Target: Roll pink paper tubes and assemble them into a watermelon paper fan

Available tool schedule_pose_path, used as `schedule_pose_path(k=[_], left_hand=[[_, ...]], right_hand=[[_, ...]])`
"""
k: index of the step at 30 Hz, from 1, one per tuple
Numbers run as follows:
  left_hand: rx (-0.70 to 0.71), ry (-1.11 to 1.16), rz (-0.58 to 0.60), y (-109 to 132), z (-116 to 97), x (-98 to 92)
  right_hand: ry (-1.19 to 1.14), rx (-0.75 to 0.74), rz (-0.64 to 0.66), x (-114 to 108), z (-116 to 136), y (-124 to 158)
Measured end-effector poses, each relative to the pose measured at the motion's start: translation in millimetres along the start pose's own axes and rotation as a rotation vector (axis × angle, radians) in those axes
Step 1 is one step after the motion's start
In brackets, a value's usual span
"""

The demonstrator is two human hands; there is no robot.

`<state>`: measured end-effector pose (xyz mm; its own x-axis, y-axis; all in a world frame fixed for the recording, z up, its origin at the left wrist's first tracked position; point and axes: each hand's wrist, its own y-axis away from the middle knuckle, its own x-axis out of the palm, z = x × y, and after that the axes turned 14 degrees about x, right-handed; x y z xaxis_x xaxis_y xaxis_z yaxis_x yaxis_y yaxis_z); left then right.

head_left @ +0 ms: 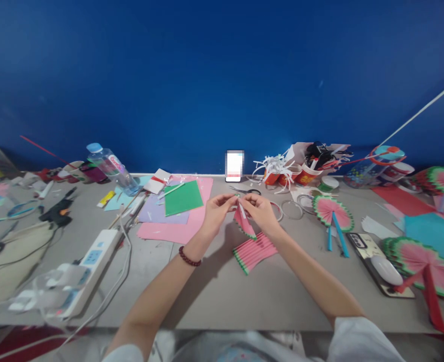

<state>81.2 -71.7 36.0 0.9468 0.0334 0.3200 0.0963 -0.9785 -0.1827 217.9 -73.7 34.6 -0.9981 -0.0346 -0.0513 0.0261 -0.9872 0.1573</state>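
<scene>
Both my hands meet over the middle of the table, pinching a folded pink paper piece (243, 223) with a green edge. My left hand (219, 211), with a dark red bead bracelet (189, 256) on its wrist, has its fingertips closed on the top of the piece. Opposite it, my right hand (260, 211) grips the same top end, and a small white strip shows between the hands. A second pleated pink paper (254, 251) with green ends lies flat just below them. Scissors (246, 190) rest on the table behind my hands.
Green paper (184, 198) tops pink sheets at left. A power strip (92, 266), glue gun (58, 208) and plastic bottle (112, 166) stand farther left. Finished paper fans (335, 213), a phone (361, 251) and a mouse (386, 270) lie right. Cups of paper strips (278, 171) line the back.
</scene>
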Motion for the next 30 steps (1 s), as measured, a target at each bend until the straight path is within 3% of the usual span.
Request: schedule_pose_path(k=[11,23,30], left_hand=[[0.023,-0.008,0.059,1.8,-1.6,1.1],[0.091,-0.093,-0.071,-0.5,2.7,-0.5],[0.123,-0.133,-0.086,-1.1,3.9,-2.6]], right_hand=[[0.027,-0.005,-0.020,-0.5,0.8,1.4],[0.085,-0.032,0.065,1.8,-3.3,-0.2],[0.076,-0.016,0.039,1.0,-2.8,1.5]])
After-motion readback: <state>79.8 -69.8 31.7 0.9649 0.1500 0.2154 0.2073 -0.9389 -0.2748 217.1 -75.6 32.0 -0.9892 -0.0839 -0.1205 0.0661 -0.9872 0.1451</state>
